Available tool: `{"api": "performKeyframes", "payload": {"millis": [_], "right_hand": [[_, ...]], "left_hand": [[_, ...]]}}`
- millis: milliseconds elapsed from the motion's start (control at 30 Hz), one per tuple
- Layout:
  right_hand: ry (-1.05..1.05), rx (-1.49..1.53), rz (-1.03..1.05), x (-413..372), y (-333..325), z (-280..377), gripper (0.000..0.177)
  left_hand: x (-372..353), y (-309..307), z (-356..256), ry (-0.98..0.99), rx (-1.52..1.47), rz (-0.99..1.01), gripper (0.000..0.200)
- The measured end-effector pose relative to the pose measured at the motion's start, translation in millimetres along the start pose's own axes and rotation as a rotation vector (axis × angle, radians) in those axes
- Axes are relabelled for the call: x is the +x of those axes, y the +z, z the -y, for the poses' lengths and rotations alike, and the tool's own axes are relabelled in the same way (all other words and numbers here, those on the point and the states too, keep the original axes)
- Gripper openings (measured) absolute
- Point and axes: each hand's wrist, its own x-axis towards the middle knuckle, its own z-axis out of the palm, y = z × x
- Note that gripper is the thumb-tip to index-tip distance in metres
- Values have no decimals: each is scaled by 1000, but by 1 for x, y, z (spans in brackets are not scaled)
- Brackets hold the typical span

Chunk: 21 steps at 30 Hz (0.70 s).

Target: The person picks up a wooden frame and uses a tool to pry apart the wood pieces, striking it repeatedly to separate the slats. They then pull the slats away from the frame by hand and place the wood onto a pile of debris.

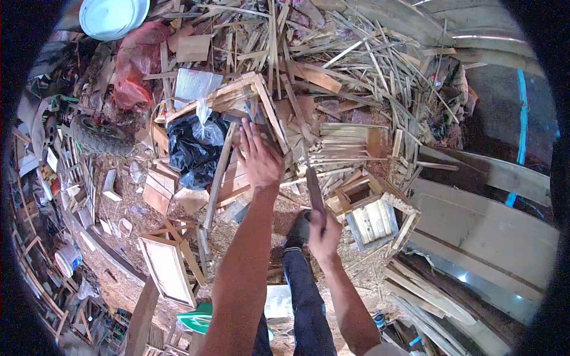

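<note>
My left hand [261,163] reaches forward with its fingers stretched out, over the inside of a rough wooden frame [268,107]. It appears to rest on wood there, though the palm's contact is hidden. Beside it lie a black plastic bag [193,151] and a slanting wooden strip [220,172]. My right hand [325,237] is closed round a long, narrow, dark tool [314,184] that points forward. Its thin far end looks blade-like, but I cannot make out its exact kind. A small wooden box-like frame [373,219] stands to the right of this hand.
Loose wood strips [380,77] heap up at the back. A tyre [101,135], a red plastic bag [138,65] and a white basin [114,18] lie left. Another wooden frame [168,268] is nearer me. Planks [439,296] and large panels [475,219] line the right.
</note>
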Motion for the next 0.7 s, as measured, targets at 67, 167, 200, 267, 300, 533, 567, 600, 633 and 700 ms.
{"api": "performKeyframes", "payload": {"millis": [67, 167, 200, 267, 300, 533, 567, 600, 633, 700], "right_hand": [[86, 14, -3, -13, -25, 35, 42], [319, 12, 75, -28, -53, 75, 49], [379, 26, 82, -35, -58, 76, 48], [415, 33, 112, -39, -66, 80, 44], [417, 28, 109, -39, -70, 86, 44], [382, 41, 137, -22, -80, 106, 40], [393, 18, 131, -19, -77, 102, 40], [347, -27, 141, -17, -75, 100, 38], [346, -16, 137, -16, -72, 99, 38], [258, 1, 101, -17, -68, 97, 39]], "left_hand": [[0, -4, -2, -2, 3, 0, 58], [1, 2, 4, 11, 55, 1, 66], [2, 0, 4, 18, 50, -5, 66], [-1, -1, 6, 48, -48, -28, 66], [-2, 0, 7, 48, -52, -25, 66], [12, -15, 21, 261, -16, -164, 44], [3, -19, 21, 265, -17, -161, 44], [-7, -26, 21, 327, 5, -86, 44], [-11, -32, 22, 390, 30, -14, 45], [-18, -44, 19, 476, 27, 84, 50]]}}
